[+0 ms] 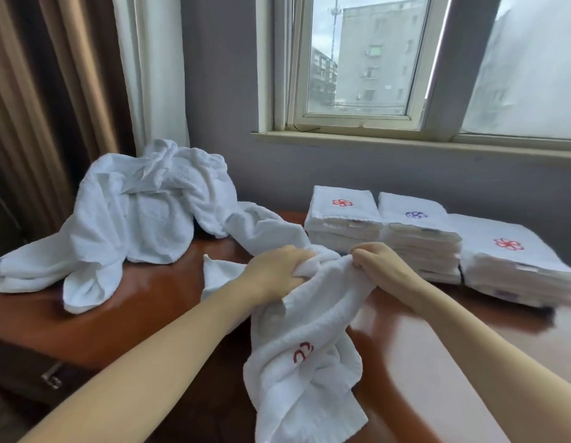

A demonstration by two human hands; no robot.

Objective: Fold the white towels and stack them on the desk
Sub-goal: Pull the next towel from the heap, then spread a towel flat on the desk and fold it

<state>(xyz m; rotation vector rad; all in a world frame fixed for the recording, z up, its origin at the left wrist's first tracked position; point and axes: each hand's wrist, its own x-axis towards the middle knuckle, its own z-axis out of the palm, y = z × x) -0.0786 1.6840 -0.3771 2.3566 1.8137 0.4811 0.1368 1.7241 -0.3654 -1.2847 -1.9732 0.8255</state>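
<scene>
both left hand [275, 272] and right hand [380, 266] fingers grip white towel [309, 334] over desk [143, 302]

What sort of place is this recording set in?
Probably a hotel room, though that's not certain: stacks of folded white towels with stitched logos sit on a glossy wooden desk, below a window with heavy brown curtains to one side.

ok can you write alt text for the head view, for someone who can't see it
A person's left hand and right hand grip a crumpled white towel with a red emblem over a brown desk. A heap of unfolded towels lies on the left; three stacks of folded towels stand on the right, under a window.
</scene>
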